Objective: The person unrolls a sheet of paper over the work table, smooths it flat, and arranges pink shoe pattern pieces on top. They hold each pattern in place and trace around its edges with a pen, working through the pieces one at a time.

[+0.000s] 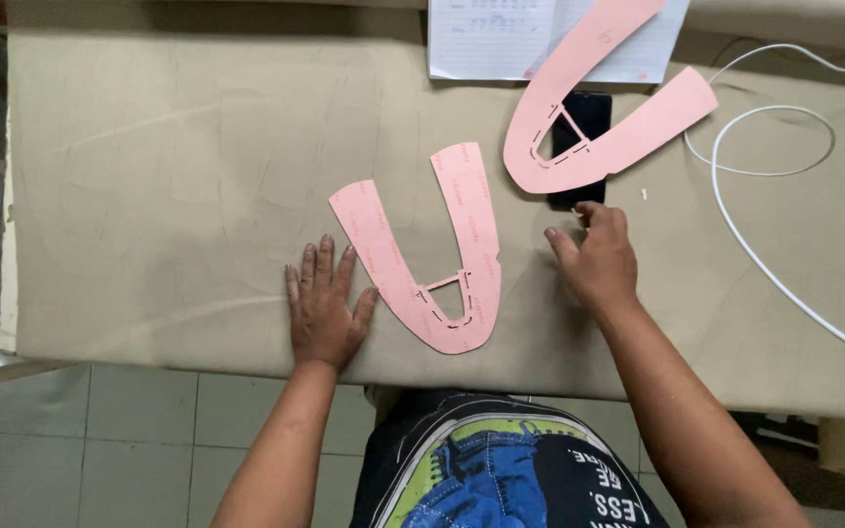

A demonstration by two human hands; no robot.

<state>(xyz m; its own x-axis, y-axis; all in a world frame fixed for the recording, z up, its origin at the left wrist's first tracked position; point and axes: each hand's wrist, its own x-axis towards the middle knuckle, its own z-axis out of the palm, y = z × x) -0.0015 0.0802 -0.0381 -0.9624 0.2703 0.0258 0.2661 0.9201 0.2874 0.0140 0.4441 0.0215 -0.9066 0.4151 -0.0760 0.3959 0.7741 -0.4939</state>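
The pink U-shaped card pattern (432, 264) lies flat on the beige cloth (149, 176). Left of it, the left hand (325, 308) presses open-fingered; right of it, the right hand (594, 256) rests loosely curled, gripping nothing. Smoothing the cloth outward from the pattern would probably keep it flat.

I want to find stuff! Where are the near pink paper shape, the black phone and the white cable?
near pink shape (380, 244), head view, its left arm.
black phone (589, 112), head view, its top part.
white cable (735, 230), head view, its long run.

pink templates (413, 264), beige cloth (168, 176), black phone (587, 117), white cable (775, 264).
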